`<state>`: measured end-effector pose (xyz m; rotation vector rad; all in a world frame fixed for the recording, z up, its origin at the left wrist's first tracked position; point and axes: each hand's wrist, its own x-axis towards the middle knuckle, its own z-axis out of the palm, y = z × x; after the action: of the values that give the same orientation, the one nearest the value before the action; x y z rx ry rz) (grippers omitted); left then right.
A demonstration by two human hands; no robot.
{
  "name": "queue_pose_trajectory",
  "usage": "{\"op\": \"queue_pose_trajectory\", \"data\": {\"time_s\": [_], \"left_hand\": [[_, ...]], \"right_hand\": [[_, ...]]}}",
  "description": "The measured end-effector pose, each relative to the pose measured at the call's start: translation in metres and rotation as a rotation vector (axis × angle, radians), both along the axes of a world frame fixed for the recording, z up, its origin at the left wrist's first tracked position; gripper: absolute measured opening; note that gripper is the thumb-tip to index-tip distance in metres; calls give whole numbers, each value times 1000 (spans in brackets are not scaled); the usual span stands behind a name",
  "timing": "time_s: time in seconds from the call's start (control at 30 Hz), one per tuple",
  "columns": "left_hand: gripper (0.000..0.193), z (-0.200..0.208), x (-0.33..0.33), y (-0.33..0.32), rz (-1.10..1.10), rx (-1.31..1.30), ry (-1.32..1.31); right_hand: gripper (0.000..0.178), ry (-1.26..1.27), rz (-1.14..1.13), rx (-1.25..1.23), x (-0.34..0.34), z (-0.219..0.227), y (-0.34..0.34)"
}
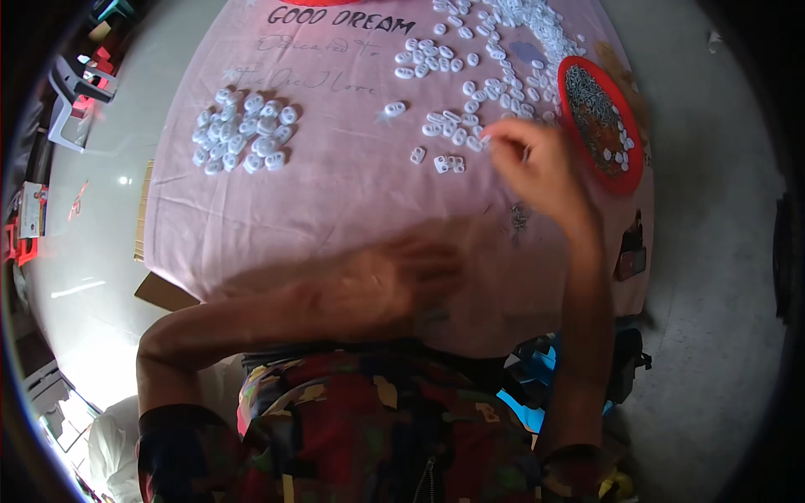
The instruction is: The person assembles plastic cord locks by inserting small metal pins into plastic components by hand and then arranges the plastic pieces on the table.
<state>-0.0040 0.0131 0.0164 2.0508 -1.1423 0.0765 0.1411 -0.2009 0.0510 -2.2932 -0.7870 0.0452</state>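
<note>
My right hand reaches over the table from the right, its fingers bent and apart. Its fingertips are at the edge of a group of small white oval plastic pieces; I see nothing held in them. Nearer to me, my left hand is low over the cloth and smeared by motion, so its fingers and anything in them cannot be made out. Between the hands and the far pieces lie a few squarish white pieces with dark holes. A small heap of metal screws rests below my right hand.
A pink cloth with dark lettering covers the table. On the left sits a pile of white pieces; more spread across the far right. A red tray holds screws and some white pieces. A dark boxy object lies at the right edge.
</note>
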Motion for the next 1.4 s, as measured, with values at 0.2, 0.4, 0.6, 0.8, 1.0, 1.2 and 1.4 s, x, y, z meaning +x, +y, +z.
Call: {"op": "queue_pose_trajectory", "data": {"time_s": [0.2, 0.4, 0.6, 0.8, 1.0, 1.2, 1.4], "left_hand": [[53, -4, -43, -15, 18, 280, -233], [43, -8, -63, -9, -132, 129, -147], [34, -4, -53, -4, -37, -135, 33], [33, 11, 43, 10, 597, 34, -100], [29, -6, 70, 8, 683, 67, -47], [13, -13, 56, 3, 583, -368, 302], [17, -6, 45, 2, 431, -993, 998]], "right_hand": [[19, -158, -29, 26, -39, -10, -7], [13, -124, -56, -113, -81, -14, -25], [11, -340, -124, -128, -95, -30, -28], [19, -419, -242, -118, -91, -34, -46], [17, -368, -206, 100, -90, -19, -10], [16, -280, -89, -9, -70, -38, 12], [15, -421, -126, 210, -74, -40, 13]]}}
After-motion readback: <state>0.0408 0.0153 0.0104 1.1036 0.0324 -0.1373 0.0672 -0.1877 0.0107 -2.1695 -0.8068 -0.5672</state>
